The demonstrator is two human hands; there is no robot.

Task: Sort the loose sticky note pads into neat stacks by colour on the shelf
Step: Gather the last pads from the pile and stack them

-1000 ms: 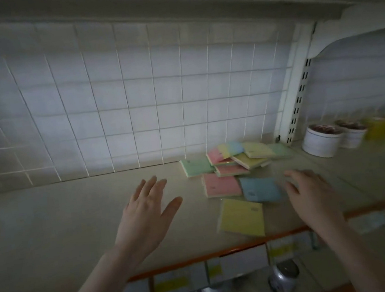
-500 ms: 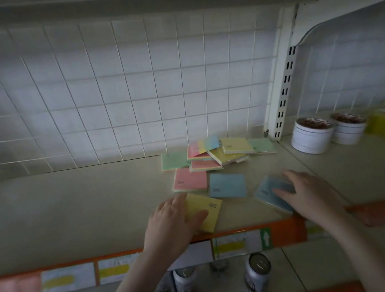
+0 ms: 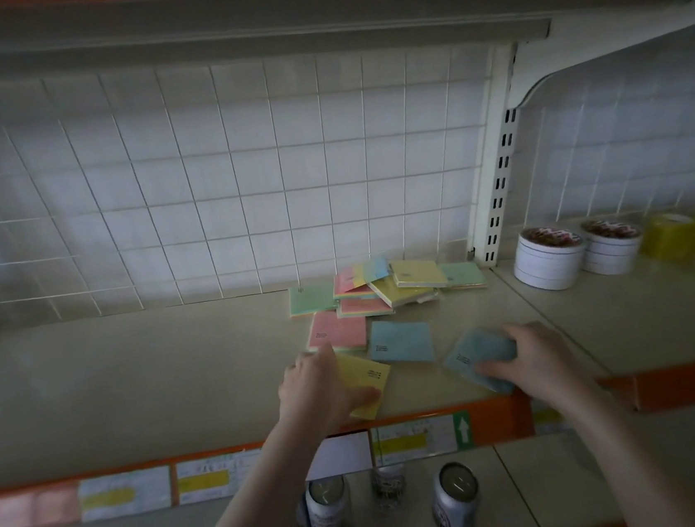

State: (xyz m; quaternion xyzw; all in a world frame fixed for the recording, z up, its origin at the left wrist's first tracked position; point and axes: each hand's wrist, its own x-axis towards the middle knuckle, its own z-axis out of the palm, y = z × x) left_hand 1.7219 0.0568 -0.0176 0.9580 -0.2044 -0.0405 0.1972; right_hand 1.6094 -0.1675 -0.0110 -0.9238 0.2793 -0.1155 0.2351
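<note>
Loose sticky note pads lie scattered on the beige shelf [image 3: 133, 374]. My left hand [image 3: 317, 390] grips a yellow pad [image 3: 367, 380] near the shelf's front edge, thumb across its lower corner. My right hand [image 3: 538, 356] grips a blue pad [image 3: 475, 355] to the right of it. Between them lies a second blue pad [image 3: 400, 341], flat, with a pink pad [image 3: 338, 331] to its left. Behind these is a jumbled heap [image 3: 383, 287] of pink, yellow, blue and green pads, with a green pad [image 3: 311, 300] at its left and another green pad [image 3: 464, 275] at its right.
Two white round tubs [image 3: 547, 260] and yellow containers [image 3: 680, 234] stand on the shelf section to the right, past a slotted upright [image 3: 501, 185]. A wire grid backs the shelf. An orange price rail [image 3: 231, 471] runs along the front. Cans [image 3: 455, 506] stand on the shelf below.
Both hands came down from hovering onto pads: the left onto the yellow pad, the right onto a blue pad, which slid right and toward the front edge.
</note>
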